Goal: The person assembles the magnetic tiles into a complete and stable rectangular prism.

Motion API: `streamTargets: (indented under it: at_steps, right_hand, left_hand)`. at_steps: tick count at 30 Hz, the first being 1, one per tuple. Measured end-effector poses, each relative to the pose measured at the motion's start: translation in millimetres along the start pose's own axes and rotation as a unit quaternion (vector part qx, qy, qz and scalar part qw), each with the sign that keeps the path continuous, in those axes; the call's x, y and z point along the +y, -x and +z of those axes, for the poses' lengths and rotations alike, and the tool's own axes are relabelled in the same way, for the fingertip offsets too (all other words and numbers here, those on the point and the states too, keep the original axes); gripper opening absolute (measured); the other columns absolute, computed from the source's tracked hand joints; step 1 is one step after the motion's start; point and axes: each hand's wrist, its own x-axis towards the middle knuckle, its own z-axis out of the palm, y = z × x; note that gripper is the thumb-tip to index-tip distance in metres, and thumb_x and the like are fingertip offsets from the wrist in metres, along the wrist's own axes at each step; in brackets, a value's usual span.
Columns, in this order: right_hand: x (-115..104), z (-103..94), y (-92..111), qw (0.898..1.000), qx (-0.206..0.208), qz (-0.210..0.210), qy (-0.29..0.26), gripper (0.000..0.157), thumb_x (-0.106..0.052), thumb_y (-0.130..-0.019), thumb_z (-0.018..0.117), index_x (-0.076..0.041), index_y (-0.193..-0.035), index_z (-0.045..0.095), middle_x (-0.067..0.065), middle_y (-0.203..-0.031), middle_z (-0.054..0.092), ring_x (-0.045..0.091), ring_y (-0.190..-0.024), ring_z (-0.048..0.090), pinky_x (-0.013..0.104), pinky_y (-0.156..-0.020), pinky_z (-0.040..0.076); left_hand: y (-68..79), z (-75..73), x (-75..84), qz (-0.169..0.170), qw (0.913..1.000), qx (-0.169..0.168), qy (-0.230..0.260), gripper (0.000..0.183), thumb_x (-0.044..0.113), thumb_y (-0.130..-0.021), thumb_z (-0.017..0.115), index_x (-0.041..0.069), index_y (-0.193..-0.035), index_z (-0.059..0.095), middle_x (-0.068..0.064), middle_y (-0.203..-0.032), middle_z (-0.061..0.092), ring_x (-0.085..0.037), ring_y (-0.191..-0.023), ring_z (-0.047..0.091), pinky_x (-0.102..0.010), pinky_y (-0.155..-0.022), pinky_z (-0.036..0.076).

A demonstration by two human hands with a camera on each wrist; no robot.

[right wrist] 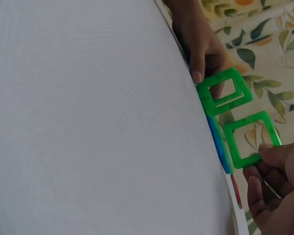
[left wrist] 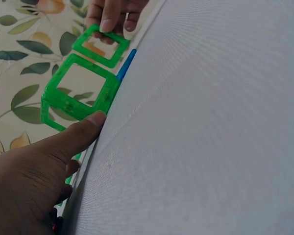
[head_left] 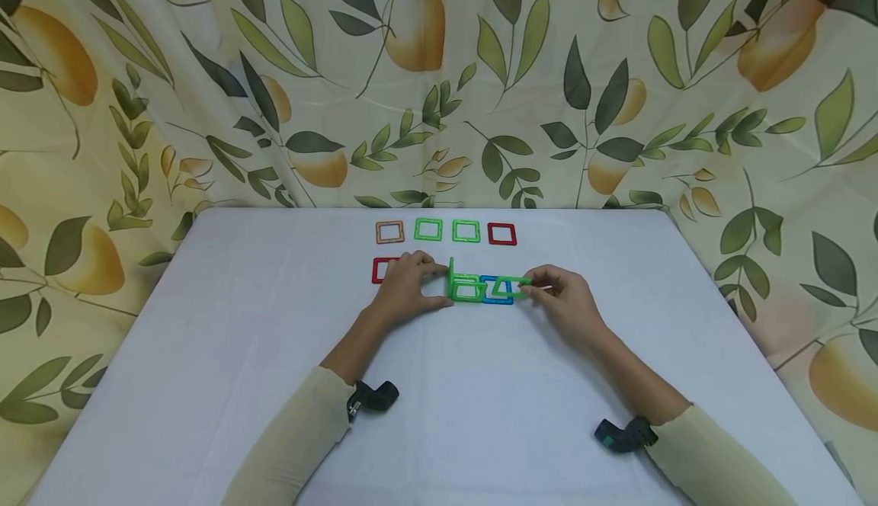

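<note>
My left hand [head_left: 405,285] steadies a small structure of green square magnetic tiles [left wrist: 110,90]; its thumb presses the low front corner, the other fingers reach behind. Some of those tiles stand upright. A blue square tile [head_left: 506,302] lies flat on the table, adjoining the structure's right side. My right hand [head_left: 565,300] pinches a separate green square tile [right wrist: 231,147] between thumb and fingers. This tile is tilted above the blue one; in the right wrist view a narrow gap separates it from the green structure. Part of the structure's left side is hidden by my left hand.
Along the back of the white table [head_left: 274,384] lie an orange tile [head_left: 389,241], two green tiles [head_left: 428,239] and a red tile [head_left: 502,243]. Another red tile [head_left: 376,270] is partly covered by my left hand. A leaf-patterned curtain [head_left: 439,140] hangs behind.
</note>
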Motion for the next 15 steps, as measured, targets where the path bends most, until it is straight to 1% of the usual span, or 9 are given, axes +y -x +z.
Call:
streamTargets:
  at_steps: [3, 8, 15]
  right_hand:
    - [0.2, 1.2, 1.5, 1.000, -0.008, 0.000, -0.003, 0.014, -0.007, -0.099, 0.073, 0.001, -0.111, 0.073, 0.013, -0.106, 0.073, 0.021, -0.094, 0.065, 0.021, -0.076, 0.054]
    - [-0.9, 3.9, 2.4, 1.000, -0.027, -0.004, -0.014, 0.014, -0.006, -0.099, 0.073, 0.001, -0.111, 0.073, 0.014, -0.107, 0.073, 0.023, -0.090, 0.067, 0.024, -0.076, 0.055]
    - [-2.5, 5.5, 2.6, 0.999, -0.029, -0.002, -0.015, 0.014, -0.004, -0.099, 0.073, 0.001, -0.111, 0.073, 0.014, -0.108, 0.072, 0.026, -0.090, 0.067, 0.024, -0.076, 0.056]
  left_hand:
    - [1.0, 0.0, -0.6, 0.000, 1.0000, 0.000, 0.003, 0.058, 0.050, -0.084, 0.087, 0.024, -0.135, 0.074, 0.000, -0.124, 0.060, -0.020, -0.112, 0.052, -0.040, -0.090, 0.040]
    - [3.9, -0.9, -1.1, -0.004, 1.0000, 0.001, 0.005, 0.059, 0.049, -0.084, 0.087, 0.023, -0.135, 0.074, 0.000, -0.126, 0.061, -0.020, -0.112, 0.052, -0.041, -0.090, 0.041]
    - [2.3, -1.2, -0.6, 0.002, 1.0000, 0.002, 0.010, 0.058, 0.049, -0.085, 0.086, 0.024, -0.136, 0.073, 0.000, -0.127, 0.060, -0.020, -0.113, 0.051, -0.040, -0.092, 0.040]
